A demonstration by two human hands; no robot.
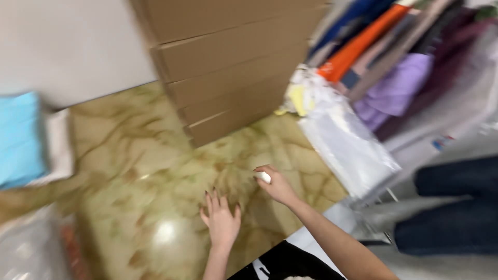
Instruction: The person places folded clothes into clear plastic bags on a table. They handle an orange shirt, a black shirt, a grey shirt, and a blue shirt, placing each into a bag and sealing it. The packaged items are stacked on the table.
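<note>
While the left hand (222, 222) lies flat with fingers spread on the shiny green marble floor (155, 155), the right hand (276, 184) just beside it curls around a small white thing (265, 177). Beyond both hands stand stacked brown cardboard boxes (228, 62). Soft folded cloths (384, 67) and plastic bags (347, 140) lie past the right hand.

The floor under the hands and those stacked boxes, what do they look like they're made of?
The floor looks like polished stone or marble-look tile: greenish-beige with brown veins and a bright glare spot. The stacked boxes look like plain brown cardboard, matte, with flat seams between them. Motion blur leaves both a little uncertain.
</note>
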